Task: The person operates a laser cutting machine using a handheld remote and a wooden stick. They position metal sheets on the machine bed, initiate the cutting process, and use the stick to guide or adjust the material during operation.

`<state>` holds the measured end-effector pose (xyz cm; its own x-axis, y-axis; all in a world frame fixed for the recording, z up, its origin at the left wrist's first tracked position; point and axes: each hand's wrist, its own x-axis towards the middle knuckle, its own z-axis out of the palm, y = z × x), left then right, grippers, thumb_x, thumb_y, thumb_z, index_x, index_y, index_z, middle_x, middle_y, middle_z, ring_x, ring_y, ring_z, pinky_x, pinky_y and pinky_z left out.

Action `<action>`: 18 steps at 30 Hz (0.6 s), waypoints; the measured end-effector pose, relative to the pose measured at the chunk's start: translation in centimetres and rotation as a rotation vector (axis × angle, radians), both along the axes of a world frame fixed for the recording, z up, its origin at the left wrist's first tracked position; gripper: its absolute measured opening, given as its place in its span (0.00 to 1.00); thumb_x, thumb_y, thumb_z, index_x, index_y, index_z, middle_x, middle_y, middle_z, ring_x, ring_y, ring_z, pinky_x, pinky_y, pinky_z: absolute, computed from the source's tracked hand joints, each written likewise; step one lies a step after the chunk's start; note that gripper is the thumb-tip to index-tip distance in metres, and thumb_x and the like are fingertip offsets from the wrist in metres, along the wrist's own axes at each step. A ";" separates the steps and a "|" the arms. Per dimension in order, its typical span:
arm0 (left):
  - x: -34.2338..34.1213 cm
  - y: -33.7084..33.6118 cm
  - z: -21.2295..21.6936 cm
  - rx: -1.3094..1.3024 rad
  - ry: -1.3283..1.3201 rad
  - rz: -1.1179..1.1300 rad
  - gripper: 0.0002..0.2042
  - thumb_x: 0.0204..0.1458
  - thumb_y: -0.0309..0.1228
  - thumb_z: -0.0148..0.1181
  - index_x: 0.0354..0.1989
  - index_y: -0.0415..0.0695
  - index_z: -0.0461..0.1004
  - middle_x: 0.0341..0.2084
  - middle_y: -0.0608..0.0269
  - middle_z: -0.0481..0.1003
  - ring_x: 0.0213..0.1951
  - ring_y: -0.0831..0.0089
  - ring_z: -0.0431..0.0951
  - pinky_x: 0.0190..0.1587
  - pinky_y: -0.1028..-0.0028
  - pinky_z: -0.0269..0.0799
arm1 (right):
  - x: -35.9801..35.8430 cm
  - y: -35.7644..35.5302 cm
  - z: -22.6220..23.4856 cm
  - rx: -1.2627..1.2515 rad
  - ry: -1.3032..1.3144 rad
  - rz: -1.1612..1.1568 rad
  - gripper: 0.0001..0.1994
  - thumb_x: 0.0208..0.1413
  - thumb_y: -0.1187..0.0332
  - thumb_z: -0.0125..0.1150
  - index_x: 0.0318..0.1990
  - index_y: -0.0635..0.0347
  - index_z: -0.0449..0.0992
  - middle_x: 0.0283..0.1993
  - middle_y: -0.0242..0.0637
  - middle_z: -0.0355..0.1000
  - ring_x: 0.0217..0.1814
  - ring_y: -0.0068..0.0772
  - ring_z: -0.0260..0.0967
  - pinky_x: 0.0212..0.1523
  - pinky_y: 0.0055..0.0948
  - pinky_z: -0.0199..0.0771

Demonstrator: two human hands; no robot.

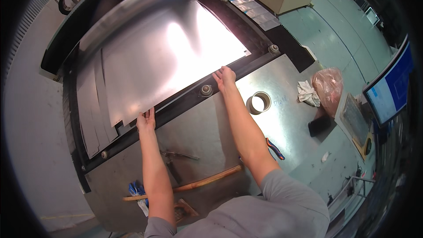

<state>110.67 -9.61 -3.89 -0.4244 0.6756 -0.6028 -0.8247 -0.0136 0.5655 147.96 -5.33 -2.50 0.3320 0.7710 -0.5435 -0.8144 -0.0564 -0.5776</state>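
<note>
Silvery sheet (pixel 141 75) lies in the black frame (pixel 185 102) ahead of you, near edge slanting away rightward, left hand (pixel 146 120) nearer its left corner, right hand (pixel 226 78) farther along, both at the edge, grasp unclear.

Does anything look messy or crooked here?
A little: the metal sheets at the left sit unevenly, their edges not lining up with the big shiny sheet. A crumpled white wad lies beside the pink bag. I see no spill.
</note>
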 end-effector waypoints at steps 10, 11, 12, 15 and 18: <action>-0.4 0.1 0.8 -0.029 -0.028 0.017 0.16 0.73 0.25 0.41 0.64 0.32 0.64 0.58 0.47 0.71 0.61 0.52 0.75 0.65 0.43 0.77 | 3.0 0.4 -1.3 0.032 0.066 -0.035 0.27 0.69 0.73 0.47 0.73 0.59 0.50 0.69 0.56 0.59 0.69 0.68 0.67 0.61 0.60 0.80; -0.4 0.0 0.7 -0.028 -0.020 0.033 0.16 0.72 0.25 0.41 0.64 0.32 0.64 0.58 0.47 0.72 0.61 0.52 0.75 0.65 0.43 0.77 | 3.2 0.6 -1.7 0.014 0.049 0.003 0.29 0.69 0.71 0.48 0.75 0.59 0.49 0.67 0.54 0.60 0.66 0.65 0.69 0.58 0.57 0.82; -0.4 0.0 0.7 -0.028 -0.014 0.014 0.16 0.73 0.25 0.41 0.64 0.31 0.64 0.58 0.47 0.72 0.62 0.52 0.75 0.65 0.43 0.77 | 3.3 0.9 -2.0 0.016 0.033 0.042 0.30 0.69 0.70 0.48 0.76 0.58 0.49 0.65 0.51 0.61 0.62 0.63 0.72 0.54 0.54 0.84; -0.5 0.0 0.2 -0.027 0.009 0.011 0.16 0.73 0.26 0.42 0.63 0.31 0.65 0.58 0.47 0.72 0.62 0.52 0.75 0.65 0.43 0.77 | 3.5 1.6 -2.3 -0.026 -0.029 0.032 0.23 0.70 0.67 0.51 0.69 0.63 0.58 0.64 0.51 0.63 0.58 0.59 0.76 0.50 0.52 0.87; -0.6 -0.1 -0.4 -0.025 0.040 -0.007 0.16 0.73 0.27 0.43 0.63 0.31 0.66 0.57 0.48 0.72 0.62 0.53 0.74 0.65 0.46 0.78 | 3.6 1.4 -1.8 0.050 -0.182 0.054 0.18 0.71 0.64 0.54 0.61 0.66 0.68 0.62 0.49 0.68 0.56 0.54 0.77 0.49 0.50 0.87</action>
<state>110.03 -9.71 -4.32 -0.4440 0.6634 -0.6023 -0.8015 0.0065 0.5980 151.55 -3.96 -4.28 0.3787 0.8150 -0.4385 -0.6930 -0.0643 -0.7181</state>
